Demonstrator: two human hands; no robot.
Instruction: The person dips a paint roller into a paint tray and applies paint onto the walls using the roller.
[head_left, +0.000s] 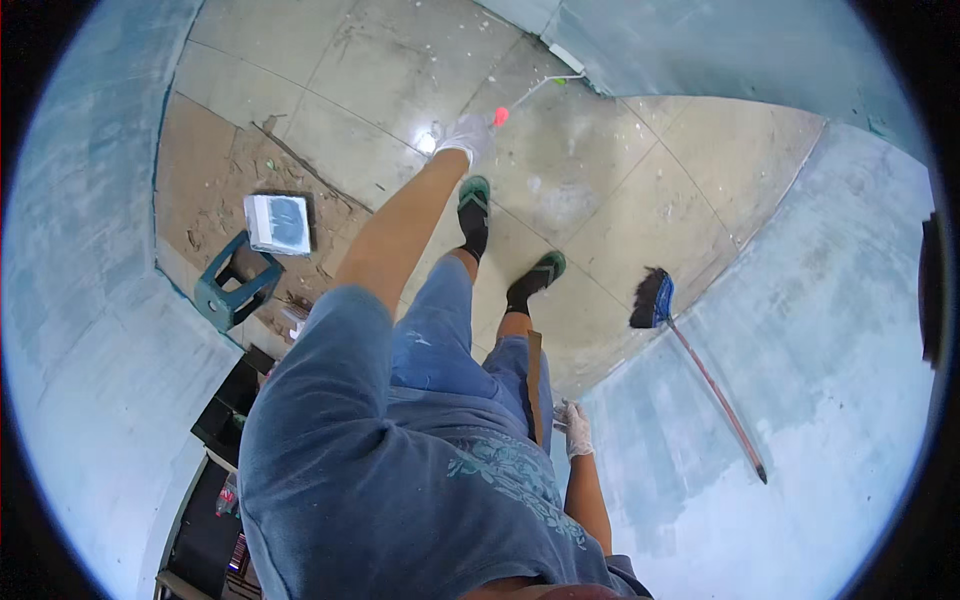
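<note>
My left hand, in a thin white glove, reaches forward and grips a paint roller by its handle; the red end shows beyond my fingers. The white roller head is at the foot of the blue-painted wall, at the end of a bent metal rod. My right hand, also gloved, hangs beside my right thigh with fingers loosely apart and nothing visible in it. A square white container with blue-grey paint in it is at the left.
A teal plastic stool is close to the container. Brown sheeting with debris covers part of the tiled floor. At the right, a broom leans on the wall. Black shelving is at lower left. A brown strip hangs by my right leg.
</note>
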